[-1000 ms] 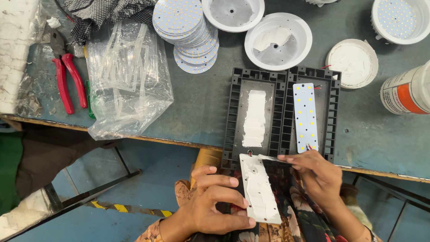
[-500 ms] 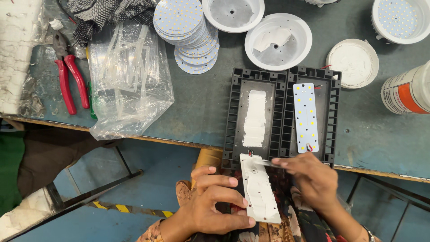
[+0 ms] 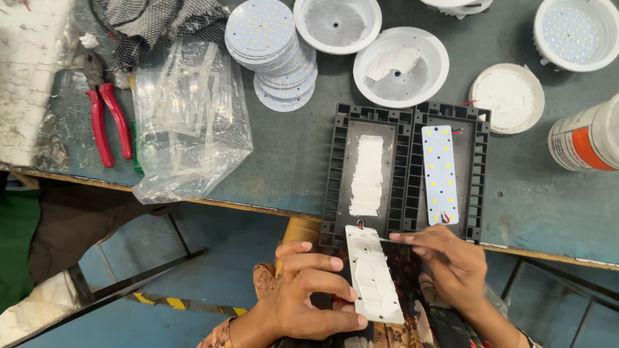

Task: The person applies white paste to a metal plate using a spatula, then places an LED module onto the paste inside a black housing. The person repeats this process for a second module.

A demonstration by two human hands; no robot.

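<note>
My left hand (image 3: 308, 293) holds a white rectangular board (image 3: 373, 273) from its left side, below the table's front edge; the board's upper face is smeared with white paste. My right hand (image 3: 446, 263) pinches a thin metal tool (image 3: 384, 240) whose tip touches the board's top end. Just above lie two black ribbed housings: the left housing (image 3: 368, 169) has a strip of white paste in its bed, the right housing (image 3: 451, 169) holds a white LED strip board (image 3: 440, 174) with short wires at its lower end.
Red-handled pliers (image 3: 103, 120) and a clear plastic bag (image 3: 188, 119) lie at the left. A stack of round LED boards (image 3: 271, 45), white round lamp housings (image 3: 401, 66), a white lid (image 3: 507, 98) and a white-and-orange container (image 3: 588, 136) sit on the grey-green table (image 3: 284, 158).
My right hand has slid a little left along the board's top end with the thin tool. My left hand and the board have stayed in place.
</note>
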